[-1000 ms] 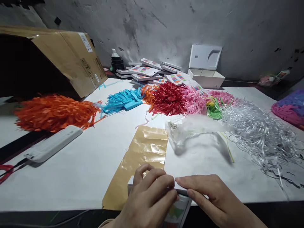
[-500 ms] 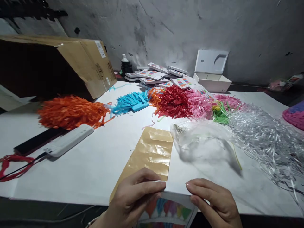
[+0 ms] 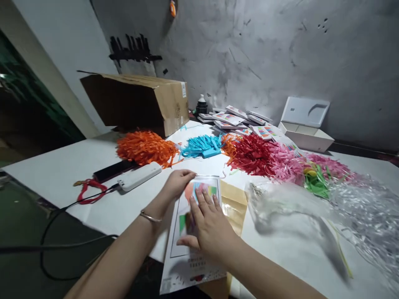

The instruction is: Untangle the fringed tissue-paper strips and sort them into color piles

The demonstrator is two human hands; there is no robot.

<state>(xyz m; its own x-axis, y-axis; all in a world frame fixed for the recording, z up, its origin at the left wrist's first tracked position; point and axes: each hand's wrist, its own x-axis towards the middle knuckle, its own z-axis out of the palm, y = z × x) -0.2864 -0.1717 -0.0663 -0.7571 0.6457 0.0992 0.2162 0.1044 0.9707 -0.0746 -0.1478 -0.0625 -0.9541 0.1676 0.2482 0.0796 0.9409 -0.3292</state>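
A flat white printed sheet [image 3: 179, 272] with a black border and a coloured picture lies tilted at the table's front edge; I cannot tell whether it is a single sheet or a thin packet. My left hand [image 3: 178, 182], a bangle on its wrist, pinches the top left corner. Flat on the picture rests my right hand [image 3: 208, 222], fingers spread, hiding much of the print. Partly beneath the sheet is a brown paper envelope [image 3: 233, 203]. A clear plastic bag [image 3: 289, 207] lies to the right.
Across the table run orange [image 3: 146, 147], blue [image 3: 202, 145], red [image 3: 254, 153] and pink [image 3: 286, 162] paper tassels and silver strands [image 3: 368, 203]. Behind stand a cardboard box [image 3: 171, 104], thin printed boxes [image 3: 229, 119] and an open white box [image 3: 307, 137]. A white power bank [image 3: 140, 176] lies left.
The printed sheet has come up from below the table edge onto the envelope. My right hand has moved from its right edge to flat on its face. The view has swung left.
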